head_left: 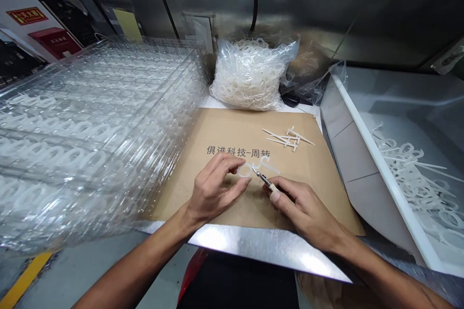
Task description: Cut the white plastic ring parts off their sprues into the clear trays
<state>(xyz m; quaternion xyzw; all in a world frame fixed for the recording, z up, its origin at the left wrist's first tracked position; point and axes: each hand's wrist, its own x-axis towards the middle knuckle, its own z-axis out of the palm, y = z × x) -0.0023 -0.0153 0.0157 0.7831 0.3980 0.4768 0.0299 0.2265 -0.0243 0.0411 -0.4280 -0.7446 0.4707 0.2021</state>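
Note:
Between the thumb and fingers of my left hand (219, 181) is a small translucent white plastic ring part (245, 170). A thin branching stem of the same plastic (267, 164) extends to its right. My right hand (302, 205) grips a slim metal tool, which looks like small cutting pliers (264, 179). Its tip meets the plastic close to the ring; whether the jaws are closed cannot be made out. Both hands are above a brown cardboard sheet (181, 193) with printed characters. Several cut-off white plastic stems (288, 139) lie on the sheet beyond my right hand.
Stacked clear plastic trays (108, 120) full of white rings fill the left side. A clear bag of white rings (250, 75) stands at the back. On the right, a white bin (373, 147) holds loose ring parts (420, 174). A metal wall (308, 14) rises behind.

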